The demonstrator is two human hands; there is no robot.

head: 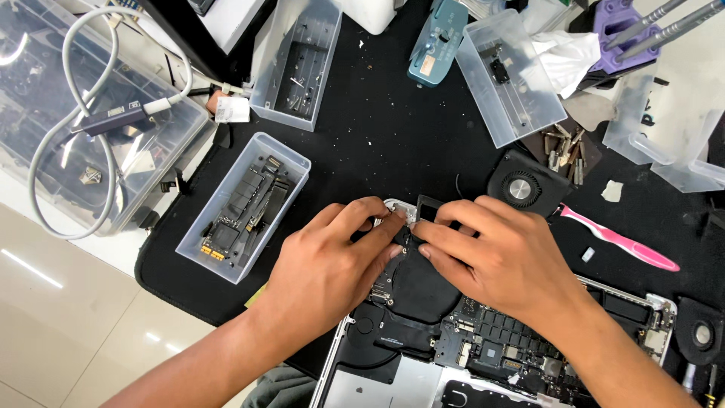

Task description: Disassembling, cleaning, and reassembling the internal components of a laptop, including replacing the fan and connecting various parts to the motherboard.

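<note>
A: Your opened laptop (483, 355) lies on the black mat (393, 128); both hands meet at its upper corner.

B: Noted. Left hand (328, 264) and right hand (495, 253) each pinch the small metal bracket (404, 211). Likely light, stiff, fragile: take it by its edges.

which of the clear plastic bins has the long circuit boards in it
The clear bin just beyond the left hand, holding long black boards with gold contacts. The two bins farther up the mat hold only small parts.
</note>
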